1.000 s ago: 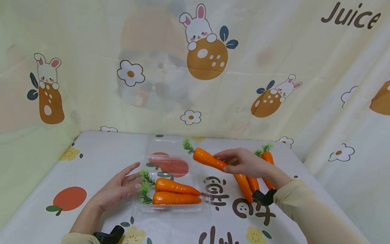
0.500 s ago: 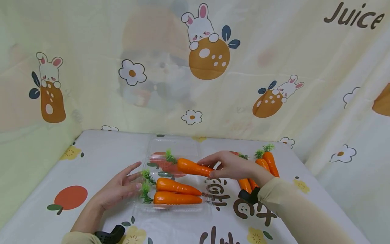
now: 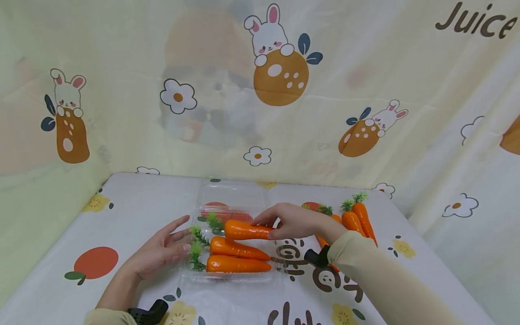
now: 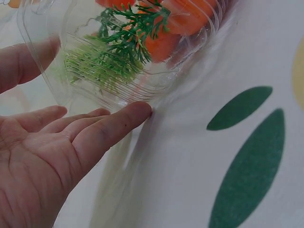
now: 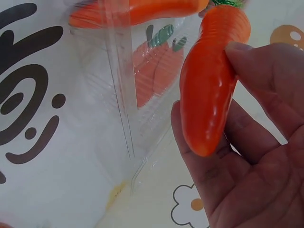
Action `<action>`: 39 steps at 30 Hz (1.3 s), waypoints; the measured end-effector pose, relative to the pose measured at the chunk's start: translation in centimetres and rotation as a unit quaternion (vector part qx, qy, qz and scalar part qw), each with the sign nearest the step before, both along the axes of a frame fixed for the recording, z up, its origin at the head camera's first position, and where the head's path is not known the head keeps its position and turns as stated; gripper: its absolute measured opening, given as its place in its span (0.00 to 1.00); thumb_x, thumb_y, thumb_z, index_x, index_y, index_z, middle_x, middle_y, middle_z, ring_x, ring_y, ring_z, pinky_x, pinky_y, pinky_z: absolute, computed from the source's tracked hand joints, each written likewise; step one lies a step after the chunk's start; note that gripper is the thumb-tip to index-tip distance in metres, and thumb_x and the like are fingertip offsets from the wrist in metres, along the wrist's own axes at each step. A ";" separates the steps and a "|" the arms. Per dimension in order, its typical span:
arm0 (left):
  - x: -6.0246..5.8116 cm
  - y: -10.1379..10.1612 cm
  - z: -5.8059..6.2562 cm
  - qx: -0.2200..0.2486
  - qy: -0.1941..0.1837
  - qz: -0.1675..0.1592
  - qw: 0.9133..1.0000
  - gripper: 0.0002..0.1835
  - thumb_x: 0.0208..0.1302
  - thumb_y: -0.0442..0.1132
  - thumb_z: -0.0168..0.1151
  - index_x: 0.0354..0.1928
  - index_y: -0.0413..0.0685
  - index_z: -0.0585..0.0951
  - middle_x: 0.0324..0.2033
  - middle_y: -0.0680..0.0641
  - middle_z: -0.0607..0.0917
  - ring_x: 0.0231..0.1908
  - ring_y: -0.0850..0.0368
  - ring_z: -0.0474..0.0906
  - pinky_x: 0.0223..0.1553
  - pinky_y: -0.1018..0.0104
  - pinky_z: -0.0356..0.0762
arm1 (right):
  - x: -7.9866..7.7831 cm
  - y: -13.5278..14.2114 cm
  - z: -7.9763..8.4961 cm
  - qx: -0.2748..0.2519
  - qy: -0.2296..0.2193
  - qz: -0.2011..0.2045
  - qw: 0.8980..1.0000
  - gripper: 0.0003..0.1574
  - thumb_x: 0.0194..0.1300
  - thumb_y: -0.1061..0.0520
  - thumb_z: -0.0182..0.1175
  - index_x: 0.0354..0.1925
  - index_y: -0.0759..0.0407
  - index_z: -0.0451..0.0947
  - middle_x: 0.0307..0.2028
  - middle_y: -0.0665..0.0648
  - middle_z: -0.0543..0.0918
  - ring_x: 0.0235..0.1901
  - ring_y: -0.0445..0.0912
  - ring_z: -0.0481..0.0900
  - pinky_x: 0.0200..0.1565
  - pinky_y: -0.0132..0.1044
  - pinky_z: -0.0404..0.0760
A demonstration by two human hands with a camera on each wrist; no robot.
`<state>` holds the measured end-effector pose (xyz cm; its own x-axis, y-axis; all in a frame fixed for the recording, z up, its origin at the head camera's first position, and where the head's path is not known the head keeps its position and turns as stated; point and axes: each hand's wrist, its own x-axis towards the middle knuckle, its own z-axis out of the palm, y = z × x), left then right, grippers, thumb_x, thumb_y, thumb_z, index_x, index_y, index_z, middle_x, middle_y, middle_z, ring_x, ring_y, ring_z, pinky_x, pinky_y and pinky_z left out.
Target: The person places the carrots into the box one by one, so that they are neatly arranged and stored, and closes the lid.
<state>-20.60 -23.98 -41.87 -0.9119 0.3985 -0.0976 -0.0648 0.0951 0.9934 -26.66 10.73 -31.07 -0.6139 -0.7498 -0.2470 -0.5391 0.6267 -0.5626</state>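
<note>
A clear plastic container (image 3: 239, 276) with its lid folded back stands mid-table. Two toy carrots lie side by side in it, the near carrot (image 3: 237, 264) and the middle carrot (image 3: 235, 247), green tops to the left. Above its far part, my right hand (image 3: 290, 221) pinches a third carrot (image 3: 245, 230) between thumb and fingers, seen tip-first in the right wrist view. My left hand (image 3: 160, 250) has its fingers extended at the container's left end. In the left wrist view, those fingers (image 4: 109, 130) touch the clear wall beside the green tops (image 4: 111, 61).
Several more carrots (image 3: 352, 221) lie to the right, partly behind my right forearm. The transparent lid (image 3: 231, 192) lies back toward the curtain (image 3: 203, 126). A printed white cloth (image 3: 150, 203) covers the table.
My right hand has carried the carrot leftward and down, from over the right side to above the container's far part. My left hand has stayed at the container's left end.
</note>
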 end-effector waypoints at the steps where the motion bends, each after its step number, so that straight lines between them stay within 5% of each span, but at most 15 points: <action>1: 0.0 0.0 0.0 0.000 0.000 0.000 1.000 0.48 0.71 0.37 0.62 0.82 0.44 0.42 0.77 0.24 0.52 0.75 0.26 0.57 0.66 0.47 0.75 | 0.0 -0.2 -0.1 0.002 0.001 -0.001 1.000 0.27 0.68 0.66 0.60 0.63 0.52 0.81 0.50 0.47 0.87 0.45 0.41 0.82 0.49 0.31 0.85; 30: 0.1 0.0 0.2 -0.003 0.002 0.003 1.000 0.48 0.70 0.36 0.62 0.82 0.44 0.42 0.77 0.25 0.52 0.75 0.27 0.57 0.66 0.46 0.74 | -1.6 -3.8 -2.9 0.060 0.020 -0.051 0.997 0.26 0.68 0.66 0.62 0.62 0.50 0.81 0.51 0.48 0.86 0.48 0.43 0.80 0.54 0.39 0.85; 39: -0.2 -0.1 0.1 0.001 -0.003 0.003 1.000 0.48 0.71 0.37 0.62 0.82 0.45 0.43 0.77 0.25 0.52 0.76 0.27 0.56 0.66 0.47 0.74 | -1.9 -4.2 -3.9 0.064 0.010 -0.059 0.996 0.26 0.67 0.67 0.63 0.60 0.49 0.81 0.49 0.48 0.85 0.45 0.44 0.78 0.49 0.37 0.85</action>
<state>-20.80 -24.12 -41.76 -0.9140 0.3925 -0.1026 -0.0712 0.0936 0.9931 -28.55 6.52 -34.97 -0.7014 -0.6357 -0.3224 -0.4681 0.7519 -0.4643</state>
